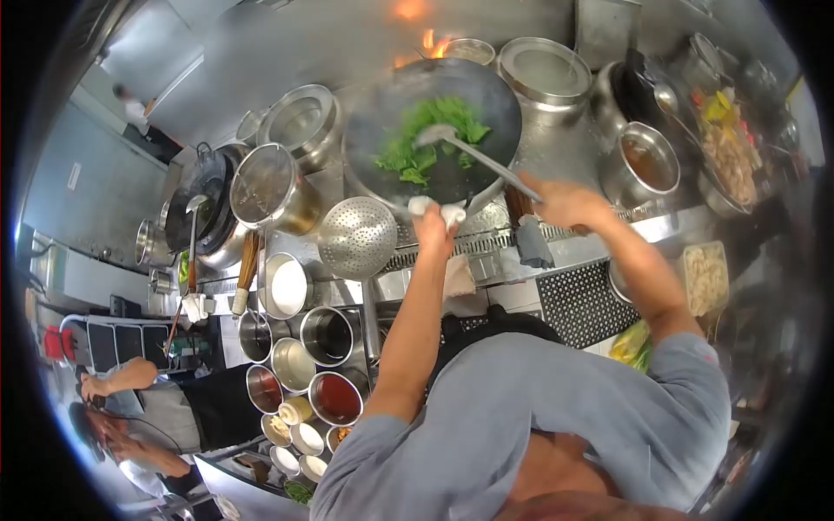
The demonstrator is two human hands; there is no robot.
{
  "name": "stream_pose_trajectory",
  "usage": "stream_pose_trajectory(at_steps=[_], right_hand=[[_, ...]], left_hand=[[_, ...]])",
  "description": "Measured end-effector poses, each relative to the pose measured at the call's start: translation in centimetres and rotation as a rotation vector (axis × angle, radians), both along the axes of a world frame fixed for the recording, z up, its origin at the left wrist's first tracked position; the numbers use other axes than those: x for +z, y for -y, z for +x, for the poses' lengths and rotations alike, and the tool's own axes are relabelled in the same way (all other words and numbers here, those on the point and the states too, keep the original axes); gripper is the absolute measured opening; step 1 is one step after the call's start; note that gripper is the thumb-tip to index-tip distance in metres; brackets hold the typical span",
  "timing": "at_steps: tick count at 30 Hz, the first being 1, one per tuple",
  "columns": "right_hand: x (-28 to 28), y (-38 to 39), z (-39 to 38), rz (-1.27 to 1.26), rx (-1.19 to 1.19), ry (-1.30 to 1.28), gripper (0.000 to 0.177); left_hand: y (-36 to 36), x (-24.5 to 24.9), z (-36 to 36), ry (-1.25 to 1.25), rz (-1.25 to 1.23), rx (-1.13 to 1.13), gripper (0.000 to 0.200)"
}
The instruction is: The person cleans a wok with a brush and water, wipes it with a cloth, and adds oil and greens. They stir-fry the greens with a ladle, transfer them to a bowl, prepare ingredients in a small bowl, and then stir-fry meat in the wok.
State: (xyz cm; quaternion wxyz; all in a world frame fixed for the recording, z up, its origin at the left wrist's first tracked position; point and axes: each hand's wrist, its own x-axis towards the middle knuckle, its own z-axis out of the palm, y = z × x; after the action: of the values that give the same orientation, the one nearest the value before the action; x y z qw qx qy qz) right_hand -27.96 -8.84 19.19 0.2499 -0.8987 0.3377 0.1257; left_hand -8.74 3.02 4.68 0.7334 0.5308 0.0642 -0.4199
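Observation:
A large dark wok (369, 130) sits over the stove with leafy greens (439, 113) in it. My right hand (565, 207) is wrapped round the long handle of a metal ladle (486, 161), whose bowl rests among the greens. At the wok's near rim, my left hand (434, 230) is closed on a white cloth (424, 207). The cloth and fingers hide whatever part of the wok lies under them. A perforated strainer (358, 236) lies just left of my left hand.
Flames (432, 42) rise behind the wok. Left of me stand several metal pots of sauces, such as a red one (337, 398). A pot of brown liquid (647, 161) and a tray of sliced food (730, 161) are at right. Another person (165, 417) stands at the lower left.

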Motion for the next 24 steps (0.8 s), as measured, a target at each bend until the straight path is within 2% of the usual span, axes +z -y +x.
stream_pose_trajectory(at_steps=[1, 2, 3, 4, 5, 6, 7, 9, 11, 13, 15, 17, 18, 19, 20, 22, 24], right_hand=[[-1.9, 0.2, -0.2, -0.017, -0.010, 0.006, 0.067], [-3.8, 0.0, -0.5, -0.109, 0.028, 0.115, 0.067], [-4.8, -0.5, -0.8, -0.189, 0.070, 0.224, 0.067], [-4.4, 0.2, -1.7, -0.212, 0.074, 0.238, 0.067], [-4.1, 0.7, -3.3, -0.218, 0.183, 0.253, 0.067], [-3.6, 0.5, -4.5, -0.208, 0.290, 0.259, 0.067], [-1.0, -0.7, -4.5, -0.195, 0.292, 0.255, 0.067], [5.5, -2.0, -3.7, 0.297, 0.068, -0.092, 0.067], [5.3, -1.4, -4.4, 0.281, 0.076, -0.089, 0.068], [5.6, -0.7, -4.4, 0.221, 0.191, -0.048, 0.067], [2.7, -0.5, -2.3, 0.220, 0.189, -0.034, 0.067], [-1.7, -0.1, 0.3, 0.052, 0.077, 0.059, 0.072], [-3.1, -0.5, 0.5, 0.052, 0.073, 0.057, 0.072], [-4.1, -0.9, 0.6, 0.000, 0.057, 0.056, 0.072], [-4.7, -1.4, 0.7, -0.047, 0.041, 0.056, 0.073], [-1.2, -0.9, -2.0, -0.021, 0.126, 0.047, 0.071], [2.4, -1.2, -2.8, 0.038, 0.220, 0.021, 0.070]], left_hand=[[-0.7, -5.4, -0.3, 0.079, -0.113, -0.072, 0.017], [-2.7, -3.2, -2.5, 0.004, 0.000, -0.072, 0.021], [-4.3, -4.5, -3.4, 0.090, -0.056, -0.106, 0.029], [-5.8, -1.9, -4.2, 0.166, -0.110, -0.120, 0.035], [-6.0, 1.4, -4.7, 0.087, -0.158, -0.025, 0.035], [-5.3, 2.2, -3.7, 0.024, -0.091, -0.006, 0.029], [-4.5, 3.0, -2.3, -0.047, -0.016, 0.014, 0.023], [-1.8, -2.5, 3.1, 0.055, -0.068, -0.104, 0.016], [-0.8, -1.5, 2.8, -0.028, -0.003, -0.061, 0.019], [-1.4, 2.6, 1.2, -0.059, 0.011, -0.111, 0.021], [-0.3, 2.6, 2.0, -0.096, -0.003, -0.005, 0.022], [0.0, -0.2, 2.4, -0.009, -0.060, -0.069, 0.022], [-0.3, -1.4, 1.4, -0.010, 0.020, -0.015, 0.024], [-1.0, -3.9, 0.4, 0.098, -0.019, -0.045, 0.025], [-3.2, -3.1, -1.2, 0.094, -0.012, -0.099, 0.020], [-4.3, 1.5, -2.4, 0.101, -0.030, -0.143, 0.018], [-5.3, 3.7, -2.5, -0.053, -0.062, -0.096, 0.020]])
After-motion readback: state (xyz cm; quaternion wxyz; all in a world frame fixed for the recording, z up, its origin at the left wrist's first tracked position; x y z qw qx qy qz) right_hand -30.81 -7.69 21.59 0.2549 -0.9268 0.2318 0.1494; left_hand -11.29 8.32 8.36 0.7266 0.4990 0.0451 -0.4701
